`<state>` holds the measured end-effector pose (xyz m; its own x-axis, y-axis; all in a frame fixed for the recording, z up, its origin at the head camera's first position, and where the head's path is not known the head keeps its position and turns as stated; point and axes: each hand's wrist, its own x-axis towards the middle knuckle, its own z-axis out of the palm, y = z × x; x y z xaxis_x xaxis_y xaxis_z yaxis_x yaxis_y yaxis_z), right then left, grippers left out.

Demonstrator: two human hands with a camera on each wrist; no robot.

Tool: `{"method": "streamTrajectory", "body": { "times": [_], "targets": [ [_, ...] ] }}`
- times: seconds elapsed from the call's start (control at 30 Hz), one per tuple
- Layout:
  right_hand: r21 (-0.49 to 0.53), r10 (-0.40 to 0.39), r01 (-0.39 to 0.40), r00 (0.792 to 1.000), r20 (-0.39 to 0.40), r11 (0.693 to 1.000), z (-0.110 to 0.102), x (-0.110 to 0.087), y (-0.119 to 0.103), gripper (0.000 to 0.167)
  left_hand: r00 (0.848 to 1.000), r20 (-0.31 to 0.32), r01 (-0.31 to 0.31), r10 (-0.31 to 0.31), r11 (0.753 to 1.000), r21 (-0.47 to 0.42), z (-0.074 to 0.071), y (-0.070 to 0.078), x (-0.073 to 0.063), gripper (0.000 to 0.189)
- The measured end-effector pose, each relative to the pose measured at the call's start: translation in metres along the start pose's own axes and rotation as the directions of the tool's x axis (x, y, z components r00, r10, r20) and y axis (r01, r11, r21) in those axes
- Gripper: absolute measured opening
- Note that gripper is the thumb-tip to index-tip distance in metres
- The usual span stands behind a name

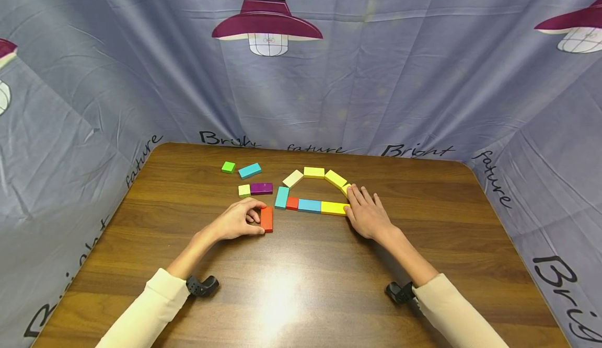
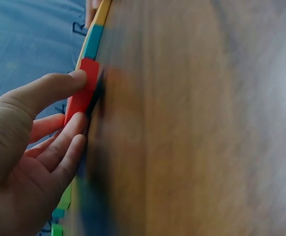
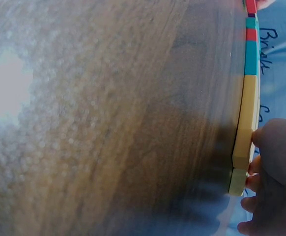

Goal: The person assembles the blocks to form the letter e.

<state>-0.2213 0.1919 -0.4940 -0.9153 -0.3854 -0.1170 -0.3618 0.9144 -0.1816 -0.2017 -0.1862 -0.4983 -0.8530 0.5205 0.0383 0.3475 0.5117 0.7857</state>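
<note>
My left hand (image 1: 240,219) pinches a red rectangular block (image 1: 266,219) between thumb and fingertips, low over the wooden table. To its right, blocks form a ring: a turquoise block (image 1: 281,198), a small red block (image 1: 292,203), a blue block (image 1: 309,206) and a long yellow block (image 1: 334,208) below, with a cream block (image 1: 293,178) and yellow blocks (image 1: 314,172) above. My right hand (image 1: 369,215) rests with extended fingers at the ring's right end, partly covering the blocks there. In the right wrist view, its fingertips (image 3: 257,137) are right at the yellow block.
Left of the ring lie a purple block (image 1: 261,188) and a small lime block (image 1: 244,190) end to end. Behind them are a green block (image 1: 228,167) and a blue block (image 1: 250,171). A printed curtain (image 1: 301,97) surrounds the table's back and sides.
</note>
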Motion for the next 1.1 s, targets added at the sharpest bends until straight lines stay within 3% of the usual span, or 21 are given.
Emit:
{"method": "streamTrajectory", "body": {
  "times": [0.23, 0.5, 1.1],
  "targets": [
    [-0.002, -0.004, 0.004, 1.0, -0.005, 1.0, 0.002, 0.0, 0.0, 0.061, 0.998, -0.036, -0.048, 0.048, 0.999, -0.002, 0.013, 0.004, 0.002, 0.057],
    [0.004, -0.003, 0.003, 1.0, -0.005, 1.0, 0.001, 0.0, 0.0, 0.061, 0.999, -0.034, -0.039, 0.039, 0.999, 0.009, 0.021, 0.008, 0.008, 0.057],
    [0.008, -0.001, 0.002, 1.0, -0.016, 1.0, 0.0, 0.001, 0.0, 0.061, 0.998, -0.017, -0.06, 0.06, 0.998, 0.009, 0.022, 0.009, 0.014, 0.059]
  ]
}}
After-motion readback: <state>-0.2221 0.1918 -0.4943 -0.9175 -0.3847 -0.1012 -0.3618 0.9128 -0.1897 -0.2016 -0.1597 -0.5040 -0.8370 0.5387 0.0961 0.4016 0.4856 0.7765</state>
